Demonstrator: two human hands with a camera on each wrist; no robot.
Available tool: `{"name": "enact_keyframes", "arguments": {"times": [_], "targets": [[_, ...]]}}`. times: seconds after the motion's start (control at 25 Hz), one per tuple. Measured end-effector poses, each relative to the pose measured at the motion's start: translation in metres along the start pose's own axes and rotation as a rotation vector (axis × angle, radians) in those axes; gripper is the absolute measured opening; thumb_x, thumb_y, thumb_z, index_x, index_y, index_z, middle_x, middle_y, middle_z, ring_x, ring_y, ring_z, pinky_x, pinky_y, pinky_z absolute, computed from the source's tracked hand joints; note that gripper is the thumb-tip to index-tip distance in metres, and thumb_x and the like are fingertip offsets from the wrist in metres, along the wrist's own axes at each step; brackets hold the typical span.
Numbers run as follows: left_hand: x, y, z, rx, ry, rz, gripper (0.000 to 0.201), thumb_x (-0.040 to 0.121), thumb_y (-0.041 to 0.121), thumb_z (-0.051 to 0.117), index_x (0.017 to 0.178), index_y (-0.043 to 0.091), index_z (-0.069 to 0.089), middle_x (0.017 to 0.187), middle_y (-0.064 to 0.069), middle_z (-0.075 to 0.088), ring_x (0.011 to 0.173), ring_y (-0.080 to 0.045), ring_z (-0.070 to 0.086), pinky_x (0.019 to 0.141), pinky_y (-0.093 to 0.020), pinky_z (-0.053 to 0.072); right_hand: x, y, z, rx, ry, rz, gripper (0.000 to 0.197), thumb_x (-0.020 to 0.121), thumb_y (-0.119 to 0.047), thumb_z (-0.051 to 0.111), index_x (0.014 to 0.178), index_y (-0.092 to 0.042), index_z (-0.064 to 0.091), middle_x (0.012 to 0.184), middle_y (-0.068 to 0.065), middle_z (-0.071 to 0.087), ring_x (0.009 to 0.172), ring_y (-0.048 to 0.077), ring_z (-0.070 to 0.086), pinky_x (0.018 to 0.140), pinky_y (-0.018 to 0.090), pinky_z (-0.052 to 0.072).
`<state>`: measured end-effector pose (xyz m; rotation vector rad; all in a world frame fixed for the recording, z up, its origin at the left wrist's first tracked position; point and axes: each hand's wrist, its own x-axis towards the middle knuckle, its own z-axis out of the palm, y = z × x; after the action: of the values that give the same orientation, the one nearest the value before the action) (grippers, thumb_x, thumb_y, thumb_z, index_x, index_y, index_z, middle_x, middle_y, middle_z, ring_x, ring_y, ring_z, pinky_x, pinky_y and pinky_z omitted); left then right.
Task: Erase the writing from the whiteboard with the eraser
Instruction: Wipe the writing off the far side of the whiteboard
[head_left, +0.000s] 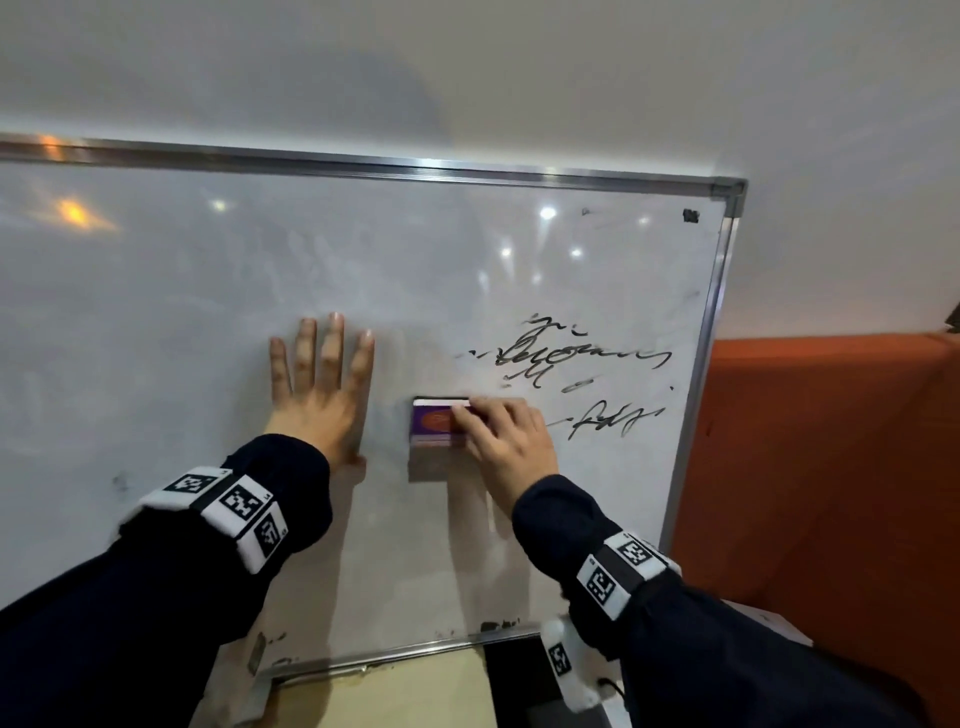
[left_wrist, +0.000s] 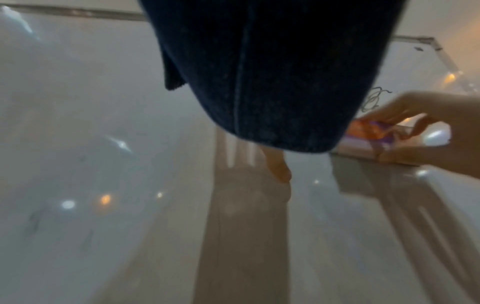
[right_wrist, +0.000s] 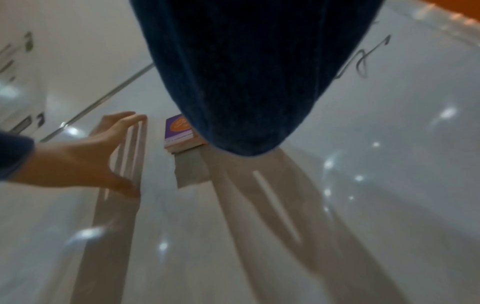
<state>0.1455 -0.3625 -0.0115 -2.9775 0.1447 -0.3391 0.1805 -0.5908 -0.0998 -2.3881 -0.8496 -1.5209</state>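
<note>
Right hand (head_left: 506, 441) grips purple block eraser (head_left: 436, 422) flat against aluminium-framed whiteboard (head_left: 208, 312), just left of black handwriting (head_left: 576, 374); left hand (head_left: 322, 384) presses spread, bracing. Risk: light or tilted strokes may smear ink, and the sleeve could drag through it.

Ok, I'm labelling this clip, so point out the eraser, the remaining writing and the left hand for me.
eraser (head_left: 434, 422): head view, on its purple and orange top face.
writing (head_left: 571, 356): head view, on the long black scribbled line.
left hand (head_left: 324, 395): head view, on the back of the hand, flat on the board.
</note>
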Motion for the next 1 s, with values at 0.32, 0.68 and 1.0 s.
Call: {"name": "enact_keyframes", "arguments": {"times": [0.32, 0.68, 1.0], "targets": [[0.036, 0.019, -0.04, 0.114, -0.06, 0.044, 0.161, 0.053, 0.04, 0.089, 0.13, 0.014, -0.049, 0.136, -0.016, -0.054, 0.121, -0.038, -0.053, 0.094, -0.057, -0.036, 0.039, 0.016, -0.009, 0.046, -0.01, 0.176, 0.053, 0.077, -0.022, 0.069, 0.128, -0.017, 0.054, 0.105, 0.005, 0.061, 0.09, 0.028, 0.05, 0.079, 0.042, 0.047], [0.035, 0.023, -0.038, 0.149, -0.087, 0.009, 0.151, 0.065, 0.025, 0.084, 0.124, 0.013, -0.054, 0.132, -0.018, -0.056, 0.112, -0.037, -0.059, 0.104, -0.061, -0.022, 0.044, 0.016, -0.009, 0.029, 0.011, 0.307, 0.057, 0.071, -0.024, 0.075, 0.125, -0.015, 0.059, 0.107, 0.007, 0.058, 0.096, 0.026, 0.044, 0.081, 0.037, 0.032], [0.031, 0.031, -0.043, 0.128, -0.113, -0.017, 0.157, 0.059, 0.029, 0.088, 0.122, 0.009, -0.055, 0.13, -0.021, -0.057, 0.115, -0.042, -0.055, 0.104, -0.064, -0.018, 0.025, 0.027, -0.016, -0.012, 0.013, 0.343, 0.054, 0.074, -0.026, 0.074, 0.126, -0.016, 0.061, 0.109, 0.007, 0.06, 0.098, 0.025, 0.045, 0.084, 0.036, 0.035]]}}
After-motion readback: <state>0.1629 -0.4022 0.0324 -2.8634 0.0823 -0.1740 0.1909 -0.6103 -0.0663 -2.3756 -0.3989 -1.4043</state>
